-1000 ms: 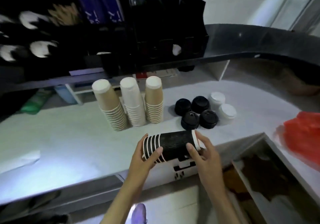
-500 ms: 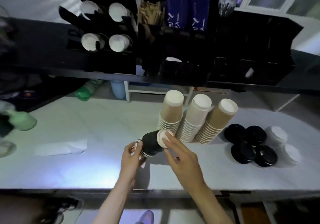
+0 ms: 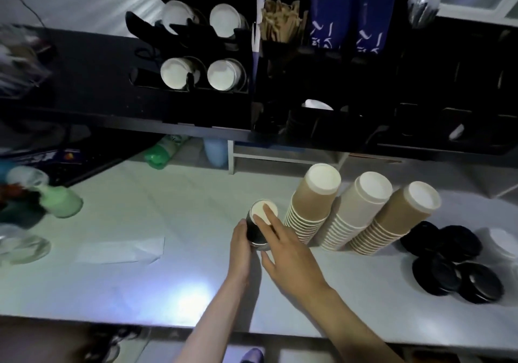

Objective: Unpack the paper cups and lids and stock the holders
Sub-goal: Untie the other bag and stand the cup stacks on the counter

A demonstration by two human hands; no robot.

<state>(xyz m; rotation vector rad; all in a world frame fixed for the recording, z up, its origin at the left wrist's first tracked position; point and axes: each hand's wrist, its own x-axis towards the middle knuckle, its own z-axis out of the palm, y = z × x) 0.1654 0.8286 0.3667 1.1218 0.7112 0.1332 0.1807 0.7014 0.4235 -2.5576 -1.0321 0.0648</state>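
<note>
Stack of black paper cups (image 3: 256, 232) upside down on the white counter (image 3: 168, 222), white base up, beside three taller inverted stacks – kraft (image 3: 309, 205), white (image 3: 354, 212), kraft (image 3: 392, 219) – black lids (image 3: 454, 264) clustered at right

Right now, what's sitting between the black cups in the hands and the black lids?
Three upside-down cup stacks: a brown stack, a white stack and another brown stack, standing between the black cups and black lids, head view.
</note>
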